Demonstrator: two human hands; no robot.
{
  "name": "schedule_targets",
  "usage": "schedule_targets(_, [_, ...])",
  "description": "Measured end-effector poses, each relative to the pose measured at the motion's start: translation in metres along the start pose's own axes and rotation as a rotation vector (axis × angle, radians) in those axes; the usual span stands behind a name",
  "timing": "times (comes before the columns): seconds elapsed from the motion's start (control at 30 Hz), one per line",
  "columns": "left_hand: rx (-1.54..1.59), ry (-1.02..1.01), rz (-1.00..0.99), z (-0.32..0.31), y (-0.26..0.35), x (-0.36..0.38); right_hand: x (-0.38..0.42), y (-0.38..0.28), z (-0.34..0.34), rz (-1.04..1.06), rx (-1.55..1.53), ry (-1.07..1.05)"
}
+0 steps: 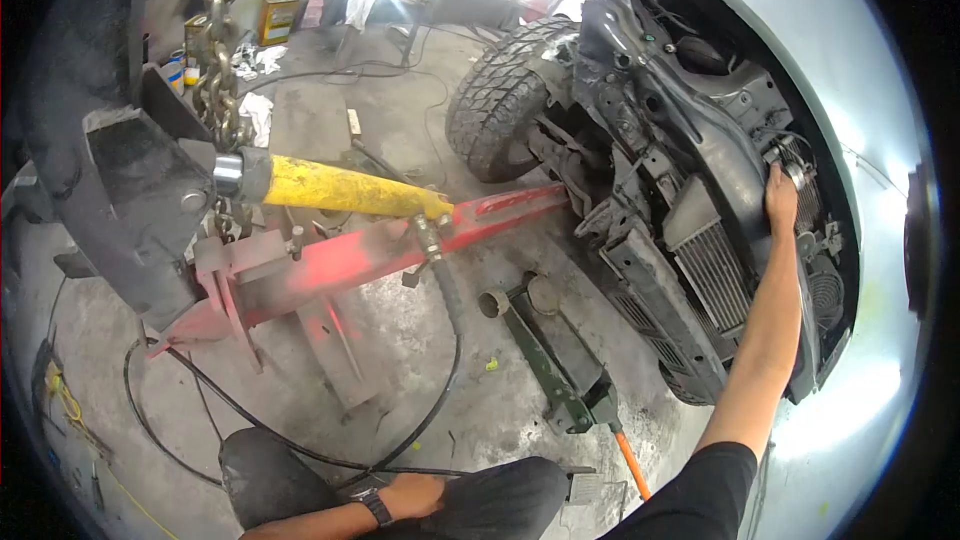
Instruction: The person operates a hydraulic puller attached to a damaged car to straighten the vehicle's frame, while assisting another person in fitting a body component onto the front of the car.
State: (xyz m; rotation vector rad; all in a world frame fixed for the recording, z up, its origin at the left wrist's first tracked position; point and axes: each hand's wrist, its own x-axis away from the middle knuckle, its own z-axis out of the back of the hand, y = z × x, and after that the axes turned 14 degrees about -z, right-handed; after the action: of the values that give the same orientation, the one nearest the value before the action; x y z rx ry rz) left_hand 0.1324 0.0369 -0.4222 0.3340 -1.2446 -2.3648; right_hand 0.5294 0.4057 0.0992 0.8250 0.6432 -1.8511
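Note:
My right hand (782, 202) reaches far out to the stripped front end of a vehicle (690, 140). Its fingers are closed at the inner edge of a dark front crossmember (735, 195), beside a shiny round metal part (793, 172); what they grip is hidden. My left hand (415, 496), below a dark wristwatch (376, 507), rests on my dark-trousered thigh (500, 495). Its fingers do not show clearly. Under the crossmember sits a finned cooler (713, 275). A yellow hydraulic ram (345, 188) lies along a red steel beam (340, 265) pointing towards the vehicle.
A heavy chain (220, 50) hangs beside a dark steel post (110, 140). Black hose (455, 330) loops over the floor near my legs. A green floor jack (550, 370) with an orange handle (632, 465) stands below the vehicle. Behind are a tyre (500, 100) and cans (278, 20).

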Motion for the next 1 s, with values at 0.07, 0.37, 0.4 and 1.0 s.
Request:
schedule_targets(0.07, [-0.021, -0.001, -0.015, 0.002, 0.002, 0.002, -0.016, 0.015, -0.012, 0.026, -0.026, -0.010])
schedule_targets(0.37, [0.029, -0.061, 0.018, -0.007, -0.004, -0.002, -0.015, 0.014, -0.007, -0.015, -0.026, -0.039])
schedule_targets(0.4, [0.026, -0.063, 0.010, -0.005, -0.004, -0.002, -0.015, 0.014, -0.006, -0.025, -0.020, -0.053])
schedule_targets(1.0, [0.341, 0.089, -0.148, 0.019, -0.001, -0.003, -0.017, 0.020, -0.010, -0.032, -0.003, -0.014])
